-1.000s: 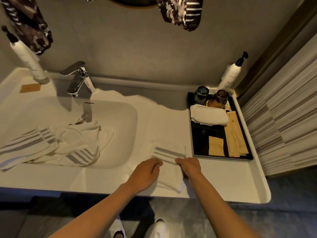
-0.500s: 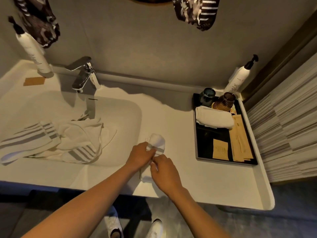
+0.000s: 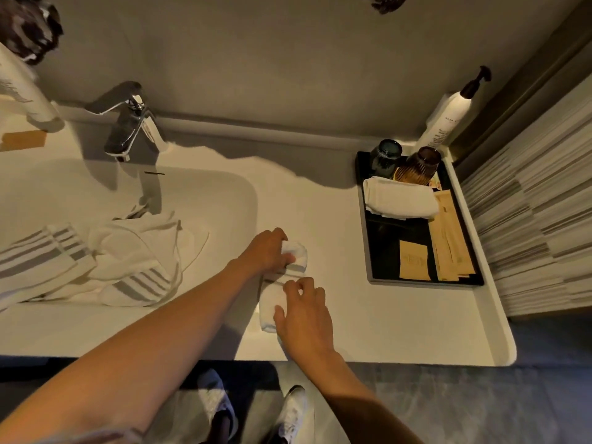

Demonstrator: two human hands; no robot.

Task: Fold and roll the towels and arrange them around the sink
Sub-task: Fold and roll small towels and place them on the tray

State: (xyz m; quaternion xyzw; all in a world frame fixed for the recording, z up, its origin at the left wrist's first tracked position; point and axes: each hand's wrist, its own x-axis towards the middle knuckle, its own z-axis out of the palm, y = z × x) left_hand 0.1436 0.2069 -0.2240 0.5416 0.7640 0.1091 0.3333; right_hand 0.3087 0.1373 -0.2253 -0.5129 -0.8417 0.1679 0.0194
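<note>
Since before, left hand (image 3: 268,251) and right hand (image 3: 304,312) spread along the rolled towel (image 3: 278,291).

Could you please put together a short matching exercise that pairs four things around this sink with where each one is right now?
Things:
1. rolled towel
2. striped towels
3. folded white towel
4. pump bottle

Places:
A. on the black tray
B. heaped in the sink basin
C. back right corner of the counter
D. on the counter under the left hand and the right hand

Pairs: 1-D, 2-B, 3-A, 4-C
</note>
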